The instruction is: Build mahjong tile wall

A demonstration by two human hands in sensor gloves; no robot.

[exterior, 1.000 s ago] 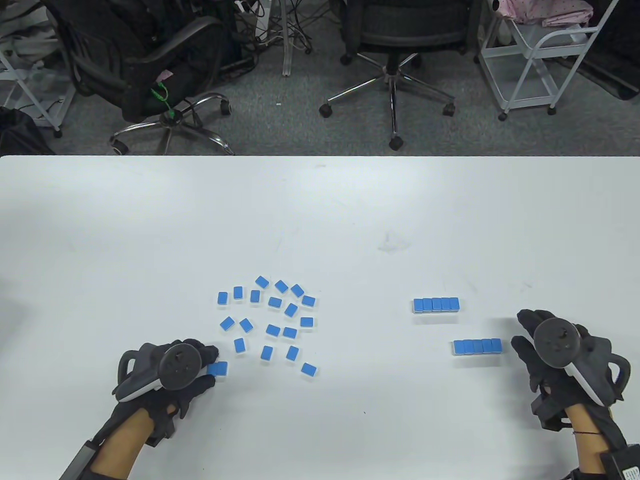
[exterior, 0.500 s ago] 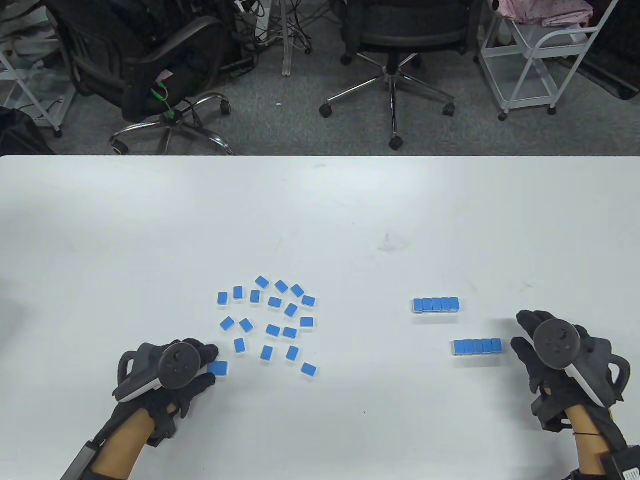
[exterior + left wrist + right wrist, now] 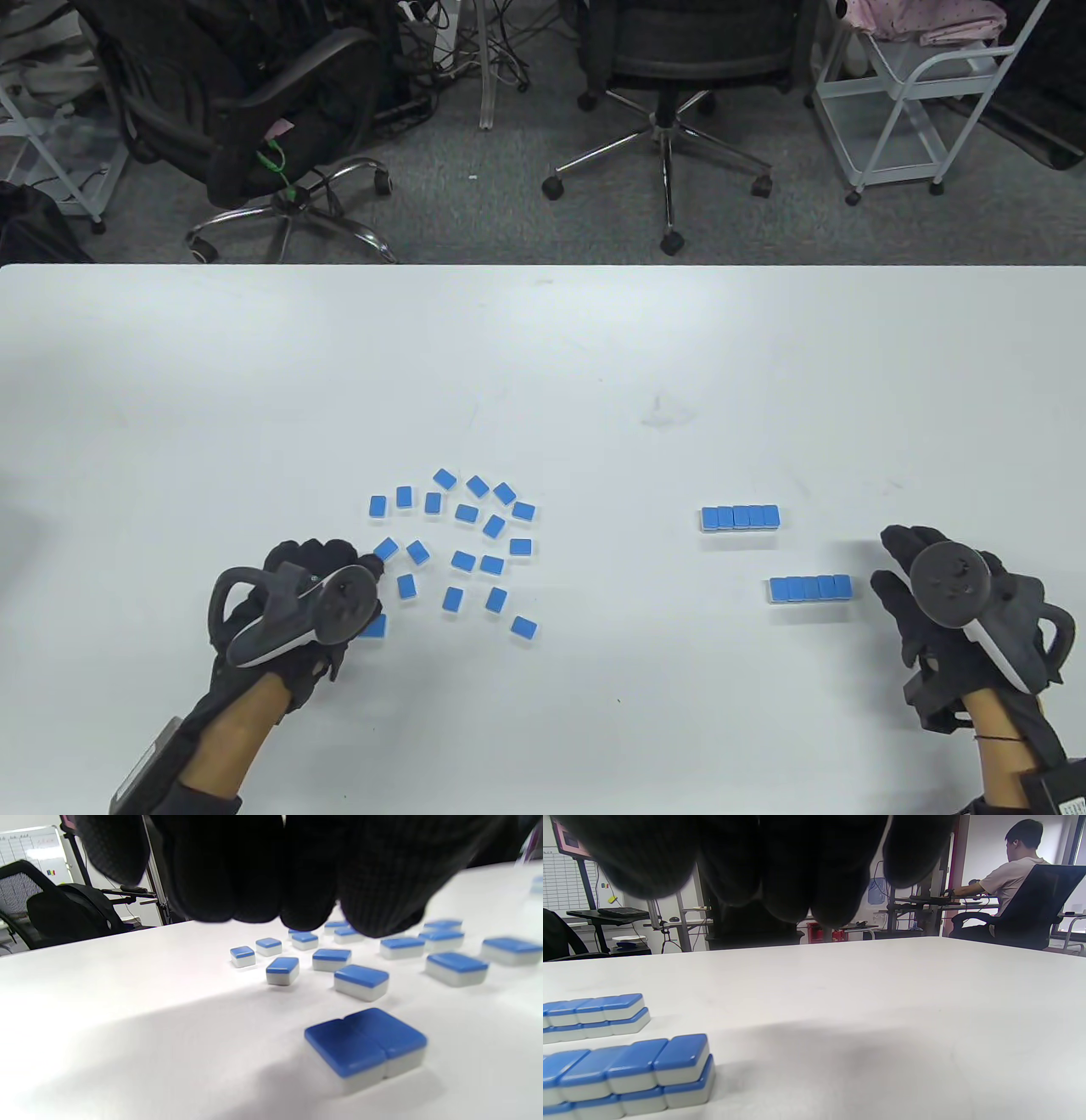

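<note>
The tiles (image 3: 462, 559) have blue tops over white bases; the table (image 3: 543, 365) is plain white; both gloves (image 3: 933, 628) are black.

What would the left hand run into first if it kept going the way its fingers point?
Probably the nearest loose tile, just past the left hand's fingers at the edge of the scattered tiles. Height above the table is unclear, so it might pass over.

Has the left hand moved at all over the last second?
Yes. The left hand has shifted up the table view and slightly right, toward the loose tiles, and now covers more of the tile pair beside it.
</note>
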